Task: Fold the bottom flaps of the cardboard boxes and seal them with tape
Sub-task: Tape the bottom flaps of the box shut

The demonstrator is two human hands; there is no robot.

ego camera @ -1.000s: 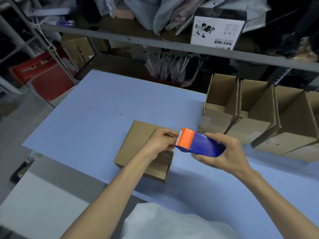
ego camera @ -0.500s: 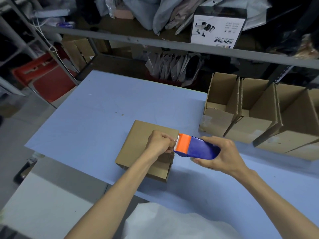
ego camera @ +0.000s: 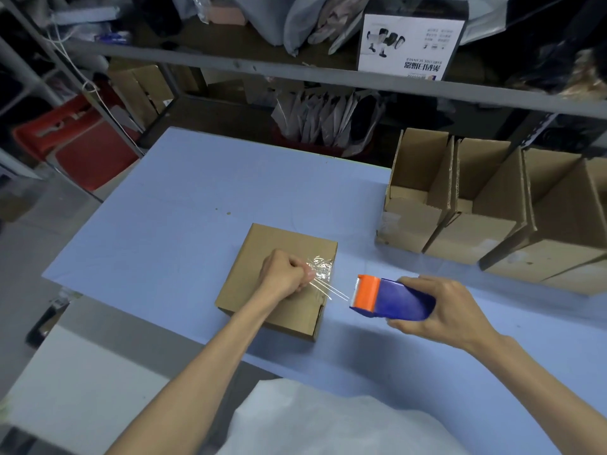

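Note:
A brown cardboard box lies flaps-closed on the blue table. My left hand sits over the box top and pinches the crumpled end of clear tape. The tape stretches from there to the right, into a blue tape dispenser with an orange head. My right hand grips that dispenser just off the box's right edge, above the table.
A row of open-topped cardboard boxes stands at the right rear of the table. Behind the table runs a metal shelf with bags and a white printed carton. A red crate is on the floor at left.
My right hand has pulled the dispenser rightward, away from my left hand, drawing out a length of clear tape. My left hand stays on the box holding the tape end.

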